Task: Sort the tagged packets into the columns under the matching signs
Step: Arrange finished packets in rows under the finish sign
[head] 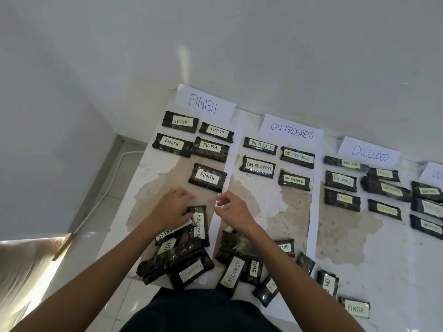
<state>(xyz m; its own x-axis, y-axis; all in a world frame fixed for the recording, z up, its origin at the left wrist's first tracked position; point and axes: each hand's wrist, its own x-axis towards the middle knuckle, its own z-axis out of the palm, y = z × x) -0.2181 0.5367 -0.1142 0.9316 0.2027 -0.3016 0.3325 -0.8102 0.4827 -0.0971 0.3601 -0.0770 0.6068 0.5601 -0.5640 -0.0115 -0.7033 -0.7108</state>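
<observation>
White paper signs stand along the wall: FINISH (203,105), ON PROGRESS (291,133), EXCLUDED (369,153), and a fourth sign (434,172) cut off at the right. Dark packets with pale tags lie in columns under them, such as a FINISH packet (207,177). A loose heap of packets (182,259) lies near me. My left hand (171,209) rests on the heap's far end, fingers on an EXCLUDED packet (199,224) and an ON PROGRESS packet (167,233). My right hand (233,207) hovers beside it, fingers apart and curled, holding nothing.
White paper strips (311,212) divide the worn tabletop into columns. More loose packets lie at the near edge, including an EXCLUDED one (232,275) and a FINISH one (356,307). The table's left edge (134,188) drops to a tiled floor with a white cable (103,195).
</observation>
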